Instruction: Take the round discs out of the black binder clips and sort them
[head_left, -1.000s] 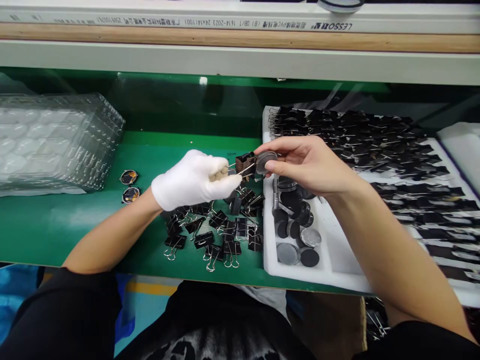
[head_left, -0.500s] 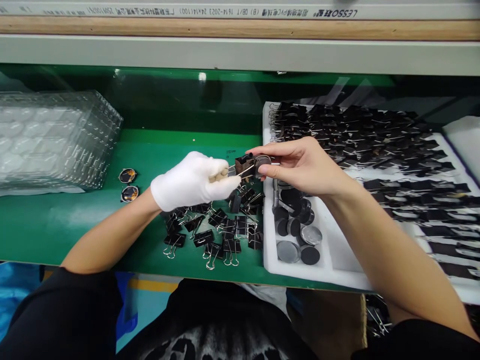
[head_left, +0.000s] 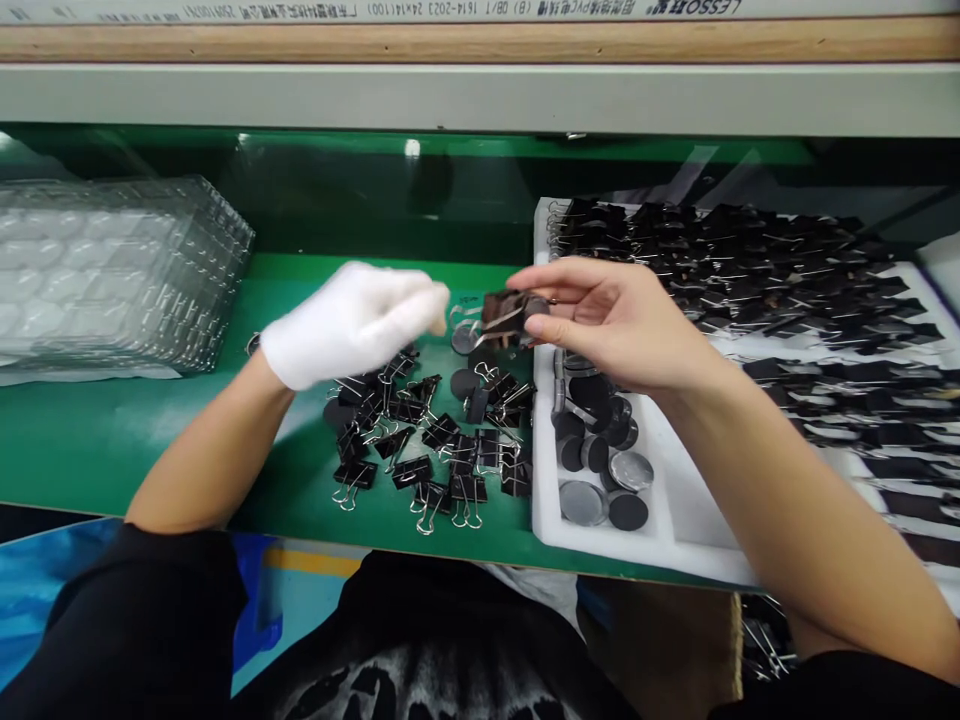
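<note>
My right hand is bare and pinches a black binder clip together with a dark round disc. The clip's wire handles point left, toward my other hand. My left hand, in a white glove, hovers just left of the clip, apart from it. Its fingers are pressed together and slightly blurred; anything between them is hidden. Under and in front of both hands lie several loose black binder clips on the green table. A round grey disc and a dark disc lie among them.
On the right stands a white foam tray with several round discs and rows of clips. Stacked clear plastic trays stand at the left. A grey ledge crosses the back.
My left hand has let go of the clip's handles and moved left, now covering most of the two round pieces there. My right hand still holds the clip, almost in place.
</note>
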